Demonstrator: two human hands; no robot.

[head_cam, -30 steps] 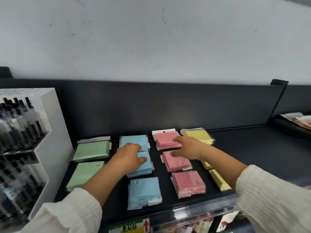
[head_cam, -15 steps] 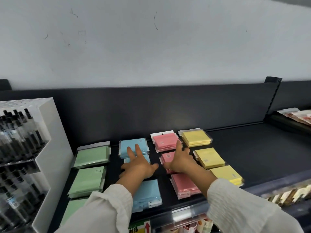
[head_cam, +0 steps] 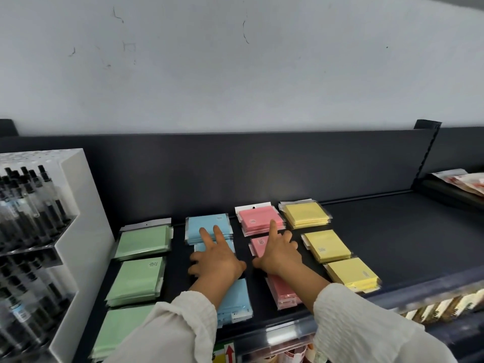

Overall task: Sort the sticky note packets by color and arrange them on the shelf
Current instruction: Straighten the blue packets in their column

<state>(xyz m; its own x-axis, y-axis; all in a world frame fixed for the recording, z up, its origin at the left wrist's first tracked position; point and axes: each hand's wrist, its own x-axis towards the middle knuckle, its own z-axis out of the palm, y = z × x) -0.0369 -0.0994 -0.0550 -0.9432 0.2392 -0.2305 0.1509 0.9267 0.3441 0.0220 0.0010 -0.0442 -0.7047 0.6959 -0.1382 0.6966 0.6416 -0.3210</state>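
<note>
Sticky note packets lie in four colour columns on the dark shelf [head_cam: 392, 231]: green packets [head_cam: 142, 242] at the left, then blue packets [head_cam: 207, 225], pink packets [head_cam: 258, 218] and yellow packets [head_cam: 305, 214]. My left hand [head_cam: 216, 259] lies flat on the middle blue packet, its straight fingers reaching onto the rear blue stack. My right hand [head_cam: 279, 254] rests flat on the middle pink packet, its forefinger stretched onto the rear pink stack. Both middle packets are mostly hidden under my hands. My sleeves cover part of the front blue packet [head_cam: 237, 302] and front pink packet [head_cam: 284, 292].
A white display rack of black pens [head_cam: 39, 231] stands at the left, right beside the green column. The shelf's back panel [head_cam: 262, 166] rises behind the packets. A neighbouring shelf at the far right holds paper goods [head_cam: 466, 179]. A price strip [head_cam: 280, 336] runs along the front edge.
Both hands moved from the rear stacks back onto the middle packets, fingers now spread flat. The view shifted, and the yellow and green columns show in full.
</note>
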